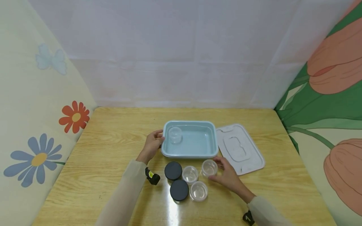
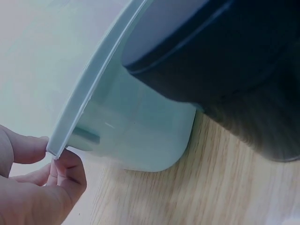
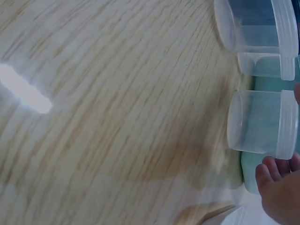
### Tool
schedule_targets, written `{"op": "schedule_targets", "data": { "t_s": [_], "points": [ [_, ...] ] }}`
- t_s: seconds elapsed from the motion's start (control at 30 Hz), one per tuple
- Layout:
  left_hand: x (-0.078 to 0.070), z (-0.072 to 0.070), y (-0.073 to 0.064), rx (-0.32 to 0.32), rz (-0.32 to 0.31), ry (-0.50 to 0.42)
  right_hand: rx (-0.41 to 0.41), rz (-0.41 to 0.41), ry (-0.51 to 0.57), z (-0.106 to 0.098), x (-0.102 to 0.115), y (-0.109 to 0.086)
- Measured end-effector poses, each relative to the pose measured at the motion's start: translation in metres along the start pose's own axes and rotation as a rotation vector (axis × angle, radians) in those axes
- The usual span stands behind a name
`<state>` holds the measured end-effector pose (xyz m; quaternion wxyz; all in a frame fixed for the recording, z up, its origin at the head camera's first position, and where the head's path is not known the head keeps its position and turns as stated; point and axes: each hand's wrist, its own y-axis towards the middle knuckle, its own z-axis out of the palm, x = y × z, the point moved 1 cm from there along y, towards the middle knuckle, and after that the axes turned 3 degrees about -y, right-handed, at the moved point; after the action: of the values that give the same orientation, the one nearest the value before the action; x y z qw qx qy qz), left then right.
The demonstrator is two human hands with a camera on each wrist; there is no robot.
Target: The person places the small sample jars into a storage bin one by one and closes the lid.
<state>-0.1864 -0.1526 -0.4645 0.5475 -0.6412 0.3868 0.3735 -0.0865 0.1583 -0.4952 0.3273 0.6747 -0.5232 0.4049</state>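
Observation:
My left hand (image 1: 151, 146) pinches the left rim of a light blue plastic tub (image 1: 196, 141), thumb above and fingers curled beneath in the left wrist view. Inside the tub, at its left end, stands a small clear plastic jar (image 1: 175, 135). In front of the tub, my right hand (image 1: 227, 176) grips another clear jar (image 1: 209, 168) near its rim, thumb and fingers on opposite sides. Two more clear jars (image 1: 190, 174) (image 1: 199, 191) stand to the left of that one. Beside them are two jars with black lids (image 1: 173, 171) (image 1: 179, 190).
A white tub lid (image 1: 245, 152) lies flat on the wooden table (image 1: 113, 141), just right of the tub. A white cloth (image 1: 169, 78) hangs behind the table, and printed flower cloths (image 1: 39, 125) flank it.

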Motion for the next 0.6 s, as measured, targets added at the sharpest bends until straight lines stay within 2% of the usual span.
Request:
{"op": "schedule_targets", "data": {
  "t_s": [0.47, 0.6],
  "points": [
    [0.002, 0.003, -0.0051, -0.013, 0.028, -0.029, -0.028, -0.029, 0.004, 0.0074, -0.0029, 0.0018],
    [0.0006, 0.0026, -0.0052, -0.01, 0.033, -0.017, -0.021, 0.0, 0.023, 0.0088, -0.0028, 0.0023]
  ]
}}
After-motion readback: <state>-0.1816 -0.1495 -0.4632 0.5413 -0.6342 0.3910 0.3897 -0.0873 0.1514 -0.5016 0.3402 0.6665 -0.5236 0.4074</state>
